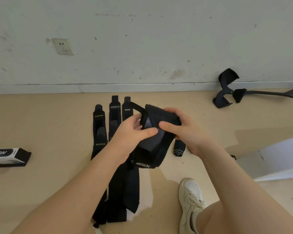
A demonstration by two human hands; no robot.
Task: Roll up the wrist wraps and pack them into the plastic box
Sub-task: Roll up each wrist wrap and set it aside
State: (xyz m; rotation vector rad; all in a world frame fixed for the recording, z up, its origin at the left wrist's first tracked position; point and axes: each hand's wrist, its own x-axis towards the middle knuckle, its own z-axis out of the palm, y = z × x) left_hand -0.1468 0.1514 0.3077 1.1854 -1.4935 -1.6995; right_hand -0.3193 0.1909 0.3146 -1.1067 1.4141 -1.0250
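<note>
A black wrist wrap point(159, 115) is lifted above the floor, partly folded over itself, its lower end with white lettering hanging down. My left hand point(134, 132) pinches its left side with thumb and fingers. My right hand point(181, 129) grips its right side, thumb on top. Three more black wraps point(100, 125) lie flat and side by side on the tan floor behind my hands. A rolled-up wrap point(179, 147) lies on the floor under my right hand. The translucent plastic box point(277, 157) sits at the right edge, partly behind my right forearm.
A white and black carton point(8, 156) lies at the left edge. Black padded gym gear point(227, 88) rests by the wall at the back right. My white shoe point(191, 198) and knee fill the lower right. A wall socket point(63, 46) is on the wall.
</note>
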